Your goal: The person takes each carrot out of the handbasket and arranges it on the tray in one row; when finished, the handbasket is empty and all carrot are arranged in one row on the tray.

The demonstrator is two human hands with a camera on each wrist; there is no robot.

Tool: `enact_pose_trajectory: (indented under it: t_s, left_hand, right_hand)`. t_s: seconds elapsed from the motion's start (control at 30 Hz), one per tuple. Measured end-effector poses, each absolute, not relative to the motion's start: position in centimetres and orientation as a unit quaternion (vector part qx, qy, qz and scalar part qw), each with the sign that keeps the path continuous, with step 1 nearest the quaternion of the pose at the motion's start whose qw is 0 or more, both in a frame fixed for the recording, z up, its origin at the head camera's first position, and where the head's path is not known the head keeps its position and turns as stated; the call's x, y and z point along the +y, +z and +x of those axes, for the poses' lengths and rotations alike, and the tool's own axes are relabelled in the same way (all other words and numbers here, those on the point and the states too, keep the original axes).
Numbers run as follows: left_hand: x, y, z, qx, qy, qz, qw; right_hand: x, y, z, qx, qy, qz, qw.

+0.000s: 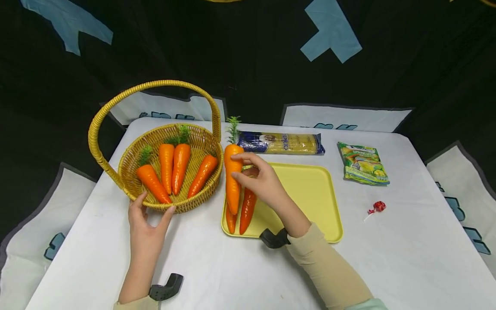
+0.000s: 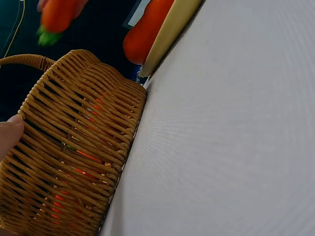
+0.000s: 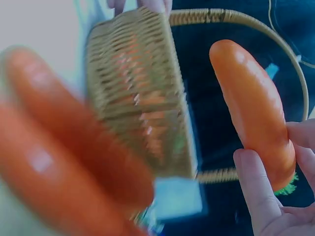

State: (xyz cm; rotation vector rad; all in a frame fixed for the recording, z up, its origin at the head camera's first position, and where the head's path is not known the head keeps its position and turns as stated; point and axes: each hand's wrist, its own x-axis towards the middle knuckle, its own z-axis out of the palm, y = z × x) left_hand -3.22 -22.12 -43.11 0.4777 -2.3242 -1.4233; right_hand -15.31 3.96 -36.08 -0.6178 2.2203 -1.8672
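Observation:
My right hand (image 1: 260, 180) pinches an orange carrot (image 1: 233, 189) with a green top, fingers and thumb on its sides. The held carrot (image 3: 251, 108) hangs above the left part of a yellow tray (image 1: 306, 202). Under it, two more carrots (image 1: 247, 211) lie on the tray, partly hidden by the held carrot and hand. My left hand (image 1: 149, 230) grips the near rim of a yellow wicker basket (image 1: 201, 199), its thumb (image 2: 11, 132) resting at the rim. Inside the basket lie several carrots (image 1: 180, 168), some with green tops showing.
Behind the tray lies a blue and yellow pasta packet (image 1: 284, 143). To the right are a green packet (image 1: 363, 164) and a red lollipop (image 1: 377, 207) on the white table (image 1: 410, 249). The basket's tall handle (image 1: 155, 84) arches above it.

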Motion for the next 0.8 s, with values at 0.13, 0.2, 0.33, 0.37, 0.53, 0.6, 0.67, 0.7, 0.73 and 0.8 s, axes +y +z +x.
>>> enact_pose_trajectory:
  t_s: [0.13,0.2,0.33,0.37,0.53,0.6,0.67,0.7,0.73,0.8]
  left_hand:
    - [-22.1,-43.0,-3.3,-0.827,-0.504,0.168,0.186]
    - [-22.1,-43.0,-3.3,-0.827,-0.503,0.172,0.182]
    - [-22.3,-42.9,-3.3,-0.827,-0.501,0.179,0.180]
    - [-22.3,-43.0,-3.3,-0.827,-0.501,0.180,0.180]
    - [-22.3,-43.1,-3.3,-0.825,-0.504,0.180,0.184]
    - [-22.2,-43.2,-3.4,-0.825,-0.504,0.180,0.181]
    - [-22.1,-43.2,-3.4,-0.825,-0.505,0.180,0.180]
    - [-22.1,-43.2,-3.4,-0.826,-0.504,0.179,0.179]
    - [-22.1,-43.2,-3.4,-0.826,-0.503,0.179,0.179]
    - [-22.0,-43.1,-3.3,-0.828,-0.500,0.178,0.181]
  right_hand:
    - [7.2,-37.9,-14.6,0.767,-0.613,-0.168,0.084]
    - [8.6,-38.8,-14.1,0.780,-0.603,-0.139,0.089]
    - [10.7,-40.5,-13.3,0.802,-0.580,-0.092,0.105]
    - [11.0,-40.8,-13.2,0.807,-0.574,-0.086,0.110]
    - [11.2,-42.0,-12.9,0.824,-0.547,-0.084,0.119]
    - [10.9,-42.2,-12.8,0.826,-0.546,-0.082,0.117]
    - [10.5,-42.3,-12.6,0.826,-0.546,-0.078,0.113]
    - [10.3,-42.3,-12.6,0.827,-0.545,-0.076,0.110]
    - [10.1,-42.4,-12.6,0.828,-0.545,-0.075,0.107]
    - [9.6,-42.5,-12.6,0.832,-0.540,-0.079,0.098]
